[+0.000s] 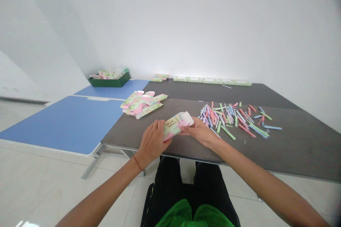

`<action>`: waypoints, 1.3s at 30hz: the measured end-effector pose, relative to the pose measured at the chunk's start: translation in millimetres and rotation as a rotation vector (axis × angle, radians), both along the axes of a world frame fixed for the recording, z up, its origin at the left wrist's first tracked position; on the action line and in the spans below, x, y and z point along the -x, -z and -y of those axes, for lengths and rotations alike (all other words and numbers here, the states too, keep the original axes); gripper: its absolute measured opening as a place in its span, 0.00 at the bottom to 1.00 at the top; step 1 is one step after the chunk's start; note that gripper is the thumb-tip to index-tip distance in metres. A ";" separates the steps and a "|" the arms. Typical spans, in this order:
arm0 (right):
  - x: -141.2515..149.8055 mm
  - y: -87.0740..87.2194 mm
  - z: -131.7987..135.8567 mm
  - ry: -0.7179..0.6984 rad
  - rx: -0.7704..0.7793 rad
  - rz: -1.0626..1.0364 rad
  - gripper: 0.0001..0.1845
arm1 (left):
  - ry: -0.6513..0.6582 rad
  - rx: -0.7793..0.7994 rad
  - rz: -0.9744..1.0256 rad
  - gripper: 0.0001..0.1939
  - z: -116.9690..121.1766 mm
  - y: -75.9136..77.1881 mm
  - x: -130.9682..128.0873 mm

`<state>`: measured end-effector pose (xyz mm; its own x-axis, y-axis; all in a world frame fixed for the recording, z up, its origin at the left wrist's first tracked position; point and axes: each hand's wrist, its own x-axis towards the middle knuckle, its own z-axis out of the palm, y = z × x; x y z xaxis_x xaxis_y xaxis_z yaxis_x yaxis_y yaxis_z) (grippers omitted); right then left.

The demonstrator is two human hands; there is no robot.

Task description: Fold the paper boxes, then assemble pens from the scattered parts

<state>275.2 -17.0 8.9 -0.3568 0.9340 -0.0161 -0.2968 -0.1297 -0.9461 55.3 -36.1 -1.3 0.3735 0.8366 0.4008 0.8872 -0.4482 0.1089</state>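
Note:
A small printed carton (173,126) in pink, green and yellow is held between both hands above the dark table's front edge. My left hand (154,137) wraps its left end. With my right hand (198,130) I pinch the right end, where a pale flap sticks out. To the left lies a loose pile of similar flat cartons (140,104), some with flaps out. Right of my right hand, many pastel sticks (226,117) lie scattered: pink, green, blue, purple and white. Whether anything is inside the held carton is hidden.
A green tray (109,82) of cartons and clear plastic stands on the blue table (69,117) at left. Along the back of the dark table (287,142) are a row of pale green boxes (211,80) and a small carton stack (159,77). Behind is a white wall.

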 end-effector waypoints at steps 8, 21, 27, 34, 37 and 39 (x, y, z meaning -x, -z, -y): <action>-0.9 8.0 -9.3 0.038 0.011 -0.002 0.26 | 0.124 0.090 0.047 0.32 3.5 9.1 9.3; 12.0 14.6 -26.1 0.069 0.152 -0.016 0.16 | -0.066 -0.038 -0.078 0.29 3.1 20.2 6.6; 24.8 21.1 -44.4 0.114 0.287 0.100 0.10 | -0.097 0.005 0.019 0.33 6.1 14.0 5.5; 23.0 15.8 -71.3 0.153 0.243 0.140 0.11 | -0.050 0.356 0.412 0.26 -12.3 -2.0 38.3; 22.0 13.2 -75.2 0.154 0.234 0.142 0.13 | 0.073 0.610 0.494 0.25 -19.8 -8.3 52.8; 23.0 13.8 -75.7 0.155 0.236 0.138 0.14 | 0.131 0.673 0.559 0.23 -20.6 -8.6 56.8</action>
<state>252.3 58.7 -4.9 -0.1897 0.9418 -0.2776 -0.2010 -0.3140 -0.9279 -1.5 -15.5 7.3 0.3799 0.9250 -0.0087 0.5713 -0.2272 0.7887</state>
